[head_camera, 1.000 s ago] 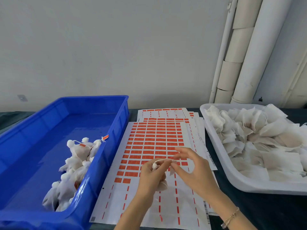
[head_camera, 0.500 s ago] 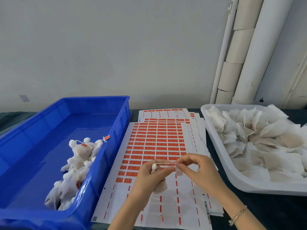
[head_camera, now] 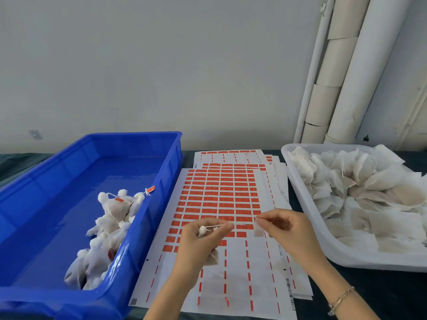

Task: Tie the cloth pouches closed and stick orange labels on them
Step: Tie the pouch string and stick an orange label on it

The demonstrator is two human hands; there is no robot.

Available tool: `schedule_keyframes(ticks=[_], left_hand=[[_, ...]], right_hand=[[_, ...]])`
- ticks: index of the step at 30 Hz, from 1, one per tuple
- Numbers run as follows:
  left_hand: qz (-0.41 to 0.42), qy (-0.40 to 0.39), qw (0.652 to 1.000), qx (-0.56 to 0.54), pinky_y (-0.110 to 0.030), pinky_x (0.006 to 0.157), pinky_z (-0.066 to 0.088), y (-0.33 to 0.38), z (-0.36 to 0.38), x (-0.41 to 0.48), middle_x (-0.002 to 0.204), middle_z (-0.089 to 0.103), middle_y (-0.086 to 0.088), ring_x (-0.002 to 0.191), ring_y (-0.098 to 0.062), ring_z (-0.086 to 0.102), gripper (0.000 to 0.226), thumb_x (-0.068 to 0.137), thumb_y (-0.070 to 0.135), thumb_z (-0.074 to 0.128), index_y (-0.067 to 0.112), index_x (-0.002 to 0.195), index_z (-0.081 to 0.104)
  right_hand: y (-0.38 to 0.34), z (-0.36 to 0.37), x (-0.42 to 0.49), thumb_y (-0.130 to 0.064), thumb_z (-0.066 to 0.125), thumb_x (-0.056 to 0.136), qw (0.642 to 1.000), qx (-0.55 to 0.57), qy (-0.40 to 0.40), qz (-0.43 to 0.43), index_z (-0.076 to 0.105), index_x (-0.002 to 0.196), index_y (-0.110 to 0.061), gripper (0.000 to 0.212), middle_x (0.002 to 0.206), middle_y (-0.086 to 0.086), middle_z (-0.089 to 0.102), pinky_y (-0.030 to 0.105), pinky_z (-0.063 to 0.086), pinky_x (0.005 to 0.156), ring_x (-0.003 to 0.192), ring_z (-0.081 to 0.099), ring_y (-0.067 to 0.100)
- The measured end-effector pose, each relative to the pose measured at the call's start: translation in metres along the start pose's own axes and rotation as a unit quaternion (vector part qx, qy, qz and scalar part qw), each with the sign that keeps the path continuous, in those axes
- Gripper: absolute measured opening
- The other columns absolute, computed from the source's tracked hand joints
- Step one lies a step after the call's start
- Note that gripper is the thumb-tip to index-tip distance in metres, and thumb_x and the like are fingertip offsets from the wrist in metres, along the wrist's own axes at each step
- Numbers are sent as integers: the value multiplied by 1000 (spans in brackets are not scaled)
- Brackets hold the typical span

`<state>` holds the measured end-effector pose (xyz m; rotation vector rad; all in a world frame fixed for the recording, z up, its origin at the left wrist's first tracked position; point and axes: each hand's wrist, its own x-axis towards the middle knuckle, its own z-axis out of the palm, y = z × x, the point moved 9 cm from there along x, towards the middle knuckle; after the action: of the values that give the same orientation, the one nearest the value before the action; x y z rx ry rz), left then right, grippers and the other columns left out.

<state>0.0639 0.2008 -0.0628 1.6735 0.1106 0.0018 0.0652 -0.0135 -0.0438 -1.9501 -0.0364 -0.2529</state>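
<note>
A: Quick one. Where do we put the pouch (head_camera: 213,259)?

B: Lower centre of the frame, over the label sheet (head_camera: 219,195). The left hand (head_camera: 201,241) wraps it, fingers curled round the gathered neck, and the body pokes out below the palm.

A: And the string (head_camera: 240,225)?

B: It runs right from the neck, through the left thumb-and-forefinger pinch, to the right hand (head_camera: 288,229), which pinches the far end. A pale tab (head_camera: 258,231) hangs at that pinch. We cannot tell if it is a label.

A: Step?

B: We judge it as tightening the tie. We see no orange on this pouch.

A: How do we do it well?

B: We pull the string level and away from the neck, with the left hand clamping the gather so it can't slip open. Steady tension, no jerk, since it's thin cord on soft cloth. Then we take a label from the full orange rows mid-frame, not the stripped rows lower down.

A: Surroundings?

B: Blue bin (head_camera: 171,172) at left with tied pouches (head_camera: 115,209), some showing orange labels. White tray (head_camera: 307,218) at right with untied pouches (head_camera: 369,192).
</note>
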Motion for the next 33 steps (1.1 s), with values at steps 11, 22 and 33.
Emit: schedule_keyframes(ticks=[11,22,33], left_hand=[[88,-98,990,52,-8,60,49,33,19,-15,76,72,14,79,-7,67,12,64,48,76,41,74,74],[77,-77,993,49,-6,56,46,32,20,-11,75,71,15,77,-3,66,5,76,38,75,39,72,73],[64,-45,996,39,-4,50,42,31,15,-12,73,68,20,73,5,62,5,76,37,74,34,74,72]], right_hand=[[-27,16,2,-19,76,78,991,110,-53,57,75,88,-21,10,86,-8,75,19,52,66,80,70,10],[-44,18,-6,-18,78,77,987,118,-85,75,75,85,-20,9,81,-6,74,20,50,69,74,69,6],[-43,18,-9,-17,77,77,980,141,-92,107,75,90,-14,13,78,-2,73,20,50,66,64,65,6]])
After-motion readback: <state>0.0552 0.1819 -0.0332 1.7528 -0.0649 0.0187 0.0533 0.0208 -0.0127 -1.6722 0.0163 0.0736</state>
